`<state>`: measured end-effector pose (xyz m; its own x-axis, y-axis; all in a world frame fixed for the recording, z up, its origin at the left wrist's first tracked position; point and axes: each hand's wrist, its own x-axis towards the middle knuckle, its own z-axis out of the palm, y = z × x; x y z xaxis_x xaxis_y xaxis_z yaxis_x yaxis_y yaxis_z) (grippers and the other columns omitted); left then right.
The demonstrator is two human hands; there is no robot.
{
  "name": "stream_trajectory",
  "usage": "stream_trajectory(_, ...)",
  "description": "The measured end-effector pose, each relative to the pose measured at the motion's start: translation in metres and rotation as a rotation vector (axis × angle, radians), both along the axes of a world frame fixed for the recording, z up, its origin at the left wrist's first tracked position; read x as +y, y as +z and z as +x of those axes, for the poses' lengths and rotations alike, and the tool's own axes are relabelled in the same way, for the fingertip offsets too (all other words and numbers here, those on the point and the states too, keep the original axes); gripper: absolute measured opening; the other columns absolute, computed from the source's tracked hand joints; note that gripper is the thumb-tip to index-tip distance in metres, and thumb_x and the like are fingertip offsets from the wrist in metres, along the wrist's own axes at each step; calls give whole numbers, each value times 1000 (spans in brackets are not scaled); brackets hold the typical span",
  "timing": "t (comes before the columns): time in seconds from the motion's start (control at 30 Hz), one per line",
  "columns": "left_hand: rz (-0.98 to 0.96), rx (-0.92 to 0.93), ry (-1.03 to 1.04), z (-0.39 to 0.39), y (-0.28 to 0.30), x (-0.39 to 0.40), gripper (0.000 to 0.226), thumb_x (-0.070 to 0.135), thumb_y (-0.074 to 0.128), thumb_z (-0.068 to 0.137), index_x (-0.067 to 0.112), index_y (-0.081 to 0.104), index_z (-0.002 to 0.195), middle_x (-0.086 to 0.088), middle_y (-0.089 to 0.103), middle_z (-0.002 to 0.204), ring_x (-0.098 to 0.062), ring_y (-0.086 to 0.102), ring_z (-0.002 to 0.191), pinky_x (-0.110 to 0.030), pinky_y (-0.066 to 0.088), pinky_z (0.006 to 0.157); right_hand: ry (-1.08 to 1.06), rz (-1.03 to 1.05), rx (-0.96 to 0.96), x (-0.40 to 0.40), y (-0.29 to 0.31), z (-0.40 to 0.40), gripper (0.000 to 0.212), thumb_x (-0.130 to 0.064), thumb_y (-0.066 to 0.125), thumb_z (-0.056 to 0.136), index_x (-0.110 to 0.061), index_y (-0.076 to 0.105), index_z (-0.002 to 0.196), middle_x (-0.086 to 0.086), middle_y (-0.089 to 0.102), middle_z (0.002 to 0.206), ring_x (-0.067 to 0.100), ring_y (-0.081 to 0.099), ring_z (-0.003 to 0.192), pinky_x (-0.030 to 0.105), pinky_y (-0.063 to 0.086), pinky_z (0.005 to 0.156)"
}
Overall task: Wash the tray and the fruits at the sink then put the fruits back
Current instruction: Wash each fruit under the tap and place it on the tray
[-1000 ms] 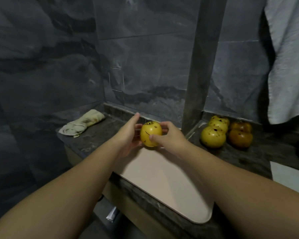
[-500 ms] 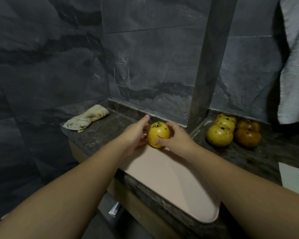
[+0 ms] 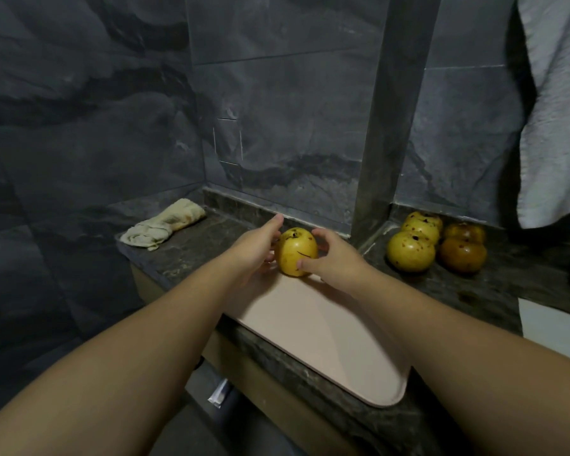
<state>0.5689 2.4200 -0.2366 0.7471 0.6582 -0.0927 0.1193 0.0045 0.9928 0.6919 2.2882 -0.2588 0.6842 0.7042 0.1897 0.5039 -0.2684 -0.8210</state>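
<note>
A yellow, dark-spotted fruit sits at the far end of the pale pink tray, which lies flat on the dark stone counter. Both hands close around it: the right hand curls over its right side with the thumb pressed on the front, while the left hand cups its left side, index finger stretched out past the top. Whether the fruit rests on the tray or is just lifted off it cannot be told.

To the right, beyond a vertical stone pillar that stands between, four more fruits cluster on the counter against the wall, two yellow in front and behind, two browner ones beside them. A crumpled cream cloth lies at the counter's far left corner, well apart from the tray. A grey towel hangs at the upper right.
</note>
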Motion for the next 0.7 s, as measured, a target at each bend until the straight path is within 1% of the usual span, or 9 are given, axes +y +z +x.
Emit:
stream_trajectory(0.07, 197, 50, -17, 0, 8, -3, 49, 61, 50, 102, 18, 71, 113, -4, 71, 120, -16, 64, 100, -34, 50, 95, 34, -6, -5, -7, 5, 1, 89, -28, 90, 74, -28, 42, 149, -3, 58, 140, 19, 63, 117, 45, 55, 98)
stream_trajectory(0.17, 590, 127, -16, 2, 24, -11, 51, 60, 49, 103, 20, 71, 126, -1, 68, 130, -16, 60, 113, -29, 40, 93, 47, -2, -47, -30, 16, 13, 86, -30, 89, 75, -35, 43, 148, -6, 60, 124, 9, 65, 97, 32, 60, 69)
stream_trajectory(0.2, 647, 131, -42, 5, 28, -15, 52, 60, 50, 103, 21, 69, 131, 0, 67, 133, -16, 59, 116, -29, 39, 93, 37, -5, -81, -41, 22, 19, 83, -31, 88, 76, -35, 44, 147, -7, 60, 121, 6, 64, 93, 26, 58, 65)
stream_trajectory(0.27, 713, 131, -101, 13, 35, -26, 54, 61, 49, 103, 24, 64, 138, 1, 65, 137, -13, 56, 116, -31, 39, 93, -16, -31, -187, -64, 33, 31, 78, -31, 87, 79, -31, 48, 146, -6, 61, 124, 4, 65, 88, 19, 55, 71)
stream_trajectory(0.33, 752, 106, -136, 27, 39, -40, 53, 59, 51, 103, 24, 62, 141, 3, 65, 137, -8, 54, 112, -30, 40, 93, -87, -42, -244, -88, 42, 43, 72, -27, 86, 81, -27, 52, 144, -5, 64, 122, 9, 67, 84, 19, 55, 77)
stream_trajectory(0.43, 820, 55, -148, 53, 40, -68, 46, 54, 58, 102, 24, 66, 136, 5, 70, 132, -8, 61, 114, -26, 42, 93, -193, -69, -302, -123, 49, 60, 61, -27, 82, 84, -29, 56, 139, -12, 63, 109, 5, 63, 78, 9, 48, 63)
stream_trajectory(0.47, 814, 40, -166, 63, 38, -78, 45, 52, 60, 101, 23, 68, 134, 4, 71, 130, -10, 64, 116, -26, 44, 94, -233, -89, -329, -133, 50, 66, 59, -29, 81, 85, -31, 56, 138, -12, 62, 110, 5, 62, 82, 11, 47, 66)
stream_trajectory(0.6, 764, 51, -278, 101, 23, -111, 49, 50, 61, 101, 19, 65, 138, -1, 69, 135, -16, 62, 125, -26, 46, 102, -304, -250, -441, -155, 40, 83, 69, -36, 82, 82, -27, 51, 144, 9, 50, 140, 25, 53, 125, 30, 41, 103)
stream_trajectory(0.7, 768, 118, -306, 126, 8, -122, 62, 53, 65, 97, 22, 55, 149, -6, 64, 142, -19, 59, 130, -27, 45, 102, -313, -295, -393, -156, 28, 93, 85, -45, 83, 77, -25, 43, 150, 14, 46, 143, 31, 49, 131, 37, 40, 111)
